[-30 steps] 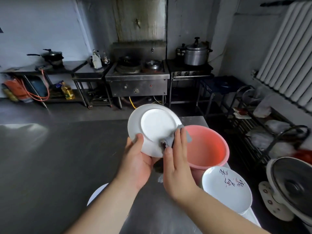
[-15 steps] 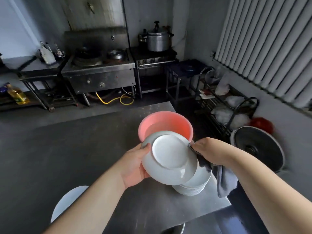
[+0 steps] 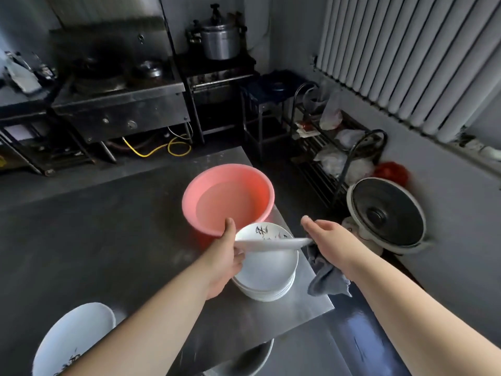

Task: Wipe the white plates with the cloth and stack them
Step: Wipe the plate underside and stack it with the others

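A white plate [image 3: 273, 243] is held level, seen edge-on, just above a stack of white plates [image 3: 267, 278] near the table's right edge. My left hand [image 3: 226, 249] grips the plate's left rim, thumb on top. My right hand [image 3: 324, 241] holds its right rim together with a grey cloth [image 3: 326, 278], which hangs down below the hand. The top plate of the stack shows dark printed marks at its far side.
A pink basin [image 3: 227, 198] stands just behind the stack on the steel table [image 3: 95, 240]. Another white plate [image 3: 73, 337] lies at the lower left. A fan [image 3: 386, 215] and a wire rack [image 3: 336, 147] stand on the floor to the right.
The plate has gone from tilted, with both hands and cloth on it, to level and low over the stack. The view has turned right and down.
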{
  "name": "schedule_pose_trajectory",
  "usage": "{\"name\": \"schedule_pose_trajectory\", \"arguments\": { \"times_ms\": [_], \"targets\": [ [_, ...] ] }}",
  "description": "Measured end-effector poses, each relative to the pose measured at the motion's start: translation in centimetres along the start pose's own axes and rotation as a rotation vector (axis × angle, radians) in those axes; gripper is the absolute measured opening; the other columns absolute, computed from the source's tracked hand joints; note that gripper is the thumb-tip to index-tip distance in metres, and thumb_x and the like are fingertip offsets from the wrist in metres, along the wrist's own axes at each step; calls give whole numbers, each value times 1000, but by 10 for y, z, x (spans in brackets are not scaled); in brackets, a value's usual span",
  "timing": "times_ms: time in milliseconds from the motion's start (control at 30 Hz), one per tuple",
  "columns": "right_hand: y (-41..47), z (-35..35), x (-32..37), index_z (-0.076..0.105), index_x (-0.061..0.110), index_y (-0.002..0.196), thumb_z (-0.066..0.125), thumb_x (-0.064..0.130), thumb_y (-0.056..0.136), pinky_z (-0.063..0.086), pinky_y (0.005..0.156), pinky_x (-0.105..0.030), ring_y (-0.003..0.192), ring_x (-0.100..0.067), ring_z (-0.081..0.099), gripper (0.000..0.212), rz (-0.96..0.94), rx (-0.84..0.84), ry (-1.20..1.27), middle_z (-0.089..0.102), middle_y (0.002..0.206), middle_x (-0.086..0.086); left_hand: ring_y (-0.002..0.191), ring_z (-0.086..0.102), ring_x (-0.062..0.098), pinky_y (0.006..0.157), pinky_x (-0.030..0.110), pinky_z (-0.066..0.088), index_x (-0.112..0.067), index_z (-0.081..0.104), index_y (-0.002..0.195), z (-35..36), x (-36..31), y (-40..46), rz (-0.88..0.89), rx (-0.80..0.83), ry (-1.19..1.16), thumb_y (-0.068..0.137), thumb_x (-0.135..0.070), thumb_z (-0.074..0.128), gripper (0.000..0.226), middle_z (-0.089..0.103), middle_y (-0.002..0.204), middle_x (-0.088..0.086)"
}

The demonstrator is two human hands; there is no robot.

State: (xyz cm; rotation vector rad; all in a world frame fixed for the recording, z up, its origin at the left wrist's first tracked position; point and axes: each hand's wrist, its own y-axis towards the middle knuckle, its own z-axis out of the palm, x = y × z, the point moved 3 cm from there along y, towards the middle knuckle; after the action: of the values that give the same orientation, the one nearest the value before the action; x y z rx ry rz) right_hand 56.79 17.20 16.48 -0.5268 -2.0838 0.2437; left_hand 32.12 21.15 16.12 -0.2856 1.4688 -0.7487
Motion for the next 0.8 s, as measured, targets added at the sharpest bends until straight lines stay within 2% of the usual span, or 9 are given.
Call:
{"name": "schedule_pose_trajectory", "arguments": {
  "times_ms": [33,100,167,200,300,400,600,733,800],
  "targets": [
    [1,1,-3,65,21,83,52,66,92,53,64,-33,49,-11,63,48,-37,0,12,73,63,0,136,58,25,118,43,45,-15,47,155,-1,2,1,22,-7,10,108,-58,38,63,56,152,9],
    [6,5,-11,65,24,86,61,49,91,59,69,-39,54,-13,68,25,-98,-14,22,74,65,0,112,70,22,93,35,60,-16,63,137,-5,5,4,103,-54,158,114,-29,43,34,69,134,7],
    [12,11,-20,62,31,94,64,40,89,61,67,-39,60,-11,71,11,-135,-21,30,75,71,3,90,70,19,70,29,56,-26,68,122,-10,9,6,186,-124,389,108,-11,43,33,74,116,2],
    [16,15,-24,59,34,102,66,40,90,59,66,-35,62,-8,71,15,-145,-13,15,76,77,6,88,68,18,67,26,53,-31,67,117,-13,10,8,214,-156,485,104,-10,45,33,74,111,-3],
    [27,28,-35,52,39,123,70,44,91,58,69,-29,70,-6,73,37,-132,39,-82,72,93,13,112,63,11,81,23,48,-34,58,129,-23,19,18,257,-205,645,99,-14,54,36,67,121,-15],
    [35,39,-42,54,40,128,68,47,91,59,62,-28,67,-9,71,40,-103,74,-150,70,93,12,117,58,11,90,28,44,-30,54,139,-28,27,29,261,-237,758,98,-17,57,43,63,126,-15],
    [39,46,-44,47,45,130,53,43,93,63,51,-45,48,-26,71,38,-32,118,-228,64,105,16,104,64,21,76,33,47,-38,47,136,-33,44,48,211,-295,1040,97,-41,55,41,67,117,-11],
    [40,47,-45,47,40,136,53,41,96,62,60,-39,53,-13,62,41,-102,32,-364,68,96,13,100,65,28,72,37,49,-36,43,135,-32,46,55,227,-373,1218,96,-49,52,42,72,111,-5],
    [40,49,-45,47,39,136,52,41,97,58,58,-36,59,-14,63,39,-121,-8,-411,68,87,11,100,66,30,72,37,48,-35,41,136,-32,47,56,240,-382,1255,95,-49,52,44,72,110,-4]
  ]
}}
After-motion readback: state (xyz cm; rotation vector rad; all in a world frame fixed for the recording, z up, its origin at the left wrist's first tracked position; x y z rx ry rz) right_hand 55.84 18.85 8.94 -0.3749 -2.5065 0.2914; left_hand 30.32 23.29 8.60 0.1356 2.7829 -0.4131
